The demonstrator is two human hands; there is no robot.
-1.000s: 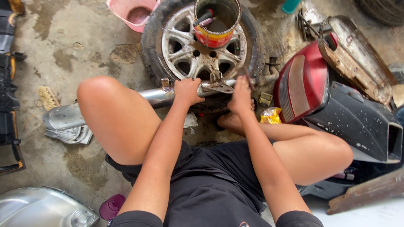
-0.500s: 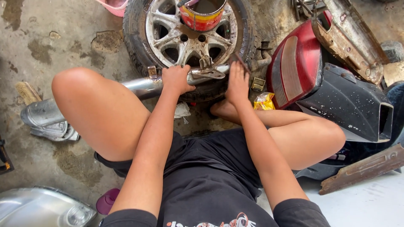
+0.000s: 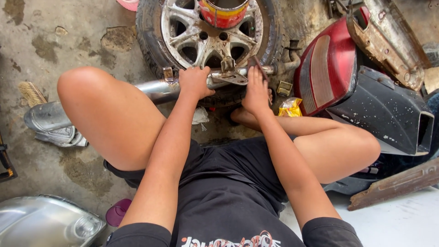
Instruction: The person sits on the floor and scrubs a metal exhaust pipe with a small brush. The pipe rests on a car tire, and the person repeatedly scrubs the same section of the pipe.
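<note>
I sit on a stained concrete floor with a silver exhaust pipe (image 3: pixel 153 86) lying across my lap, resting against a car wheel with a silver alloy rim (image 3: pixel 192 39). My left hand (image 3: pixel 194 81) grips the pipe near its welded bracket (image 3: pixel 231 77). My right hand (image 3: pixel 256 93) presses a small dark reddish piece, perhaps sandpaper (image 3: pixel 257 66), against the pipe's thin end. The pipe's wide muffler end (image 3: pixel 48 119) lies beyond my left knee.
A yellow-and-red paint can (image 3: pixel 224 11) stands on the wheel. A red tail-light panel (image 3: pixel 327 68), a rusty metal part (image 3: pixel 391 41) and a dark fender (image 3: pixel 388 114) crowd the right. A headlight (image 3: pixel 43 224), a brush (image 3: pixel 31 93) and a yellow packet (image 3: pixel 290 107) lie around.
The view has tilted down and nearer. My right hand has shifted along the pipe's thin end with the dark piece; my left hand keeps its grip.
</note>
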